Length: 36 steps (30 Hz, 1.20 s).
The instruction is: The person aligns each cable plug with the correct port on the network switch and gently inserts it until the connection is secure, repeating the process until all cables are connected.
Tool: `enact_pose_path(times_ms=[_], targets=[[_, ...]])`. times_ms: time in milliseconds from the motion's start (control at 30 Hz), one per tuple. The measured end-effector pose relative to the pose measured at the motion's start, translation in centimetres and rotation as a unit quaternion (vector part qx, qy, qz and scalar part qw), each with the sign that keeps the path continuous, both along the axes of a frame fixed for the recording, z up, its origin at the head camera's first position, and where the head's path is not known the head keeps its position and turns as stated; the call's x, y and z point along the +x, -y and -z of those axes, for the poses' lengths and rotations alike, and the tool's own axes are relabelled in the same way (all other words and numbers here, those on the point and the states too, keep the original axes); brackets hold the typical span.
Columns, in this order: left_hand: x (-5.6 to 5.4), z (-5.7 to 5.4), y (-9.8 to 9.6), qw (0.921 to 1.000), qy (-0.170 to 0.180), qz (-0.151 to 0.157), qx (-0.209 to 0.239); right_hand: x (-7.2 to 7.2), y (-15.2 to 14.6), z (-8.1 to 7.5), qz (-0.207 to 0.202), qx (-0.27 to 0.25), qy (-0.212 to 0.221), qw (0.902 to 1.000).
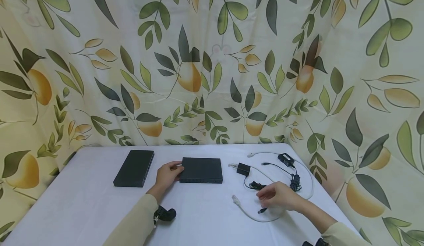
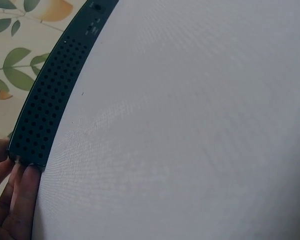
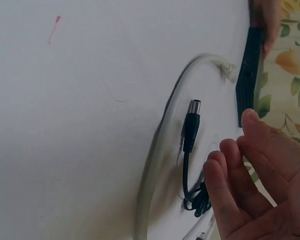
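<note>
In the head view a black network switch [image 1: 201, 170] lies flat at the middle of the table. My left hand [image 1: 168, 176] pinches its left end. The left wrist view shows the switch's perforated side [image 2: 49, 95] with a round socket farther along, and the fingers [image 2: 25, 195] at its near corner. My right hand [image 1: 281, 196] hovers over the cables on the right, fingers loosely bent and holding nothing. Beside its fingertips, a black barrel power plug [image 3: 192, 127] lies on its thin cord, close to a grey network cable [image 3: 162, 127].
A second black network switch [image 1: 134, 168] with ports along its side lies at the left. Two black power adapters, one nearer [image 1: 243, 169] and one farther [image 1: 286, 160], lie at the right with bundled cords [image 1: 295, 182]. A patterned curtain [image 1: 212, 73] hangs behind the white-covered table [image 1: 198, 216].
</note>
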<state>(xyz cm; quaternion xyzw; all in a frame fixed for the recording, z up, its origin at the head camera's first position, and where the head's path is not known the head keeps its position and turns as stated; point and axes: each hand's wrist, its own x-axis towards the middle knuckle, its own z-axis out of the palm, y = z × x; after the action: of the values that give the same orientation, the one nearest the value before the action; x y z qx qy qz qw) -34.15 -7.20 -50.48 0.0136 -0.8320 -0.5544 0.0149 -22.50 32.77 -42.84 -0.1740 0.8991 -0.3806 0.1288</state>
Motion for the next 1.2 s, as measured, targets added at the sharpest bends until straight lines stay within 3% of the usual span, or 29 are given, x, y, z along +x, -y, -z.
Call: enact_pose_path(times_ms=[133, 467, 767, 1200], targets=[[0.0, 0.0, 0.0, 1.0, 0.001, -0.002, -0.005, -0.3, 0.1, -0.3, -0.036, -0.01, 0.028, 0.9989], [0.0, -0.1, 0.0, 0.9999, -0.002, -0.004, -0.012, -1.0, -0.1, 0.1, -0.054, 0.019, 0.079, 0.9953], [-0.1, 0.0, 0.0, 0.9999, -0.01, -0.001, -0.009, -1.2, 0.4, 0.6, -0.087, 0.073, 0.036, 0.9929], [-0.2, 0.2, -0.1, 0.9998, -0.004, -0.008, -0.019, -1.1, 0.9, 0.7, -0.066, 0.104, 0.022, 0.9921]])
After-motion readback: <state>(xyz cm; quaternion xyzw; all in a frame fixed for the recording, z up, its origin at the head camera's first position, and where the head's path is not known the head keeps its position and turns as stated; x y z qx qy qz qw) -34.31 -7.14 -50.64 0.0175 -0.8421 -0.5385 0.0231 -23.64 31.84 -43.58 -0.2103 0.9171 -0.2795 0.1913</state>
